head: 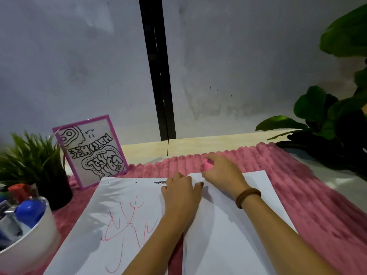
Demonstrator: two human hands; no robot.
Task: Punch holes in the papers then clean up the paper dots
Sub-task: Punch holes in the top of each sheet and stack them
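Across the lower half of the frame: a pink ribbed plush cloth (309, 195), spread over a pale wood-grain tabletop (208, 142) whose bare far edge shows at centre.

Upper frame: a grey-white smudged wall (69, 56), divided by a black vertical strip (156, 66) running down to the tabletop.

Lower centre-left: a white paper sheet with red scribbles (103, 215), lying flat on the cloth; small dark punched holes (136, 182) along its far edge, and a dark ragged mark (159, 182) on the same edge.

Lower centre-right: a stack of plain white paper sheets (228, 235), just beside the scribbled sheet, the edges of its sheets visible on its left side.

Left hand (181, 195): palm down, fingers bent and pressed on the papers where sheet and stack meet; it clasps nothing.

Right hand (220, 171): at the far edge of the stack, fingers curled tight around a small pink hole punch (207, 164), mostly hidden; a brown ring bracelet (247, 197) on the wrist.

Middle left: a purple-framed card with black cartoon lettering (91, 151), propped tilted against the wall side of the table.

Far left: a spiky green artificial plant in a dark pot (33, 155).

Lower left corner: a white round tub (39, 241) holding markers, one blue-capped (29, 212), one red-capped (17, 190).

Right edge: a broad-leaved dark green plant (337, 116), its leaves overhanging the table's far corner.
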